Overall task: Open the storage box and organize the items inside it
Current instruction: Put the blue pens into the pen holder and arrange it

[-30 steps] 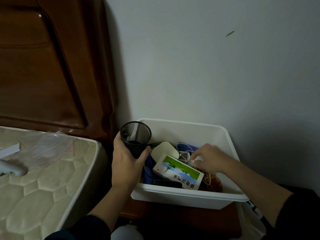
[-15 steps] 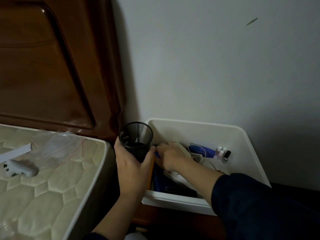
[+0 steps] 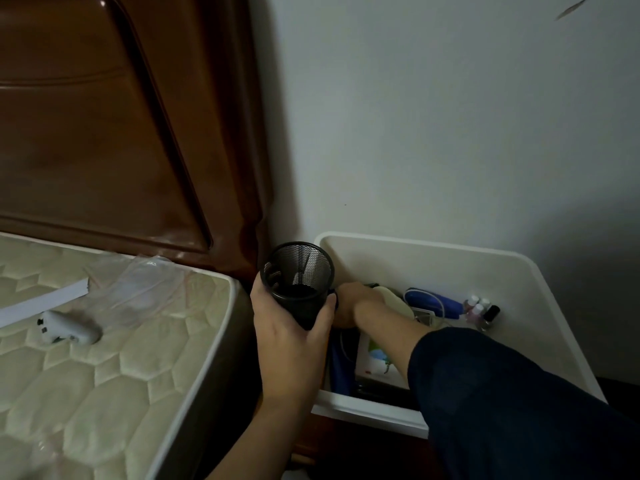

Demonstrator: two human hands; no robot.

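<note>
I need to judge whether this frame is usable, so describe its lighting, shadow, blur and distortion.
Head view: dim and underexposed overall; deep shadow swallows the lower right beside the storage box and the dark sleeve; a small glare spot on the wooden headboard; wide-angle bending skews the box rim; the left hand and mesh pen cup stay fairly sharp; the right hand is soft and partly hidden.

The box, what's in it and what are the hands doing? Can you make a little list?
box: white storage box, lid off, against the wall
inside: blue case, small bottles, picture carton
left hand: holds black mesh cup upright at the box's left edge
right hand: reaching into the box's back left corner; its grip is hidden
bed: mattress on the left
</note>
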